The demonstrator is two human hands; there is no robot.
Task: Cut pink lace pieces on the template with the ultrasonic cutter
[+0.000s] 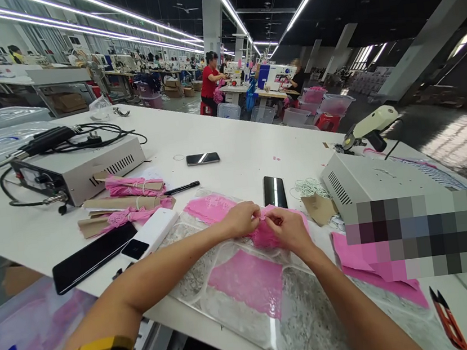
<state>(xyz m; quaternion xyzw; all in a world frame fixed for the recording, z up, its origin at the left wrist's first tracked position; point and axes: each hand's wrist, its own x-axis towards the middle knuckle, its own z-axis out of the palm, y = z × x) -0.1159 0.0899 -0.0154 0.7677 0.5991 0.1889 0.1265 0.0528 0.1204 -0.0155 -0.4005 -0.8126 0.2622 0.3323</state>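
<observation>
Both hands meet over a pink piece of fabric on a glossy, stone-patterned sheet. My left hand is closed, its fingers pinching the fabric's upper edge. Opposite it, my right hand pinches the same edge with thumb and forefinger. Another pink piece lies flat just beyond my left wrist. Nearer to me, a pink lace-edged piece lies flat between my forearms. To the right, more pink pieces are stacked, partly hidden by a blurred patch.
Phones lie beyond my hands. Tied pink bundles, a white power bank and a grey box with a cabled tool stand left. At right are another grey box, thread and red snips.
</observation>
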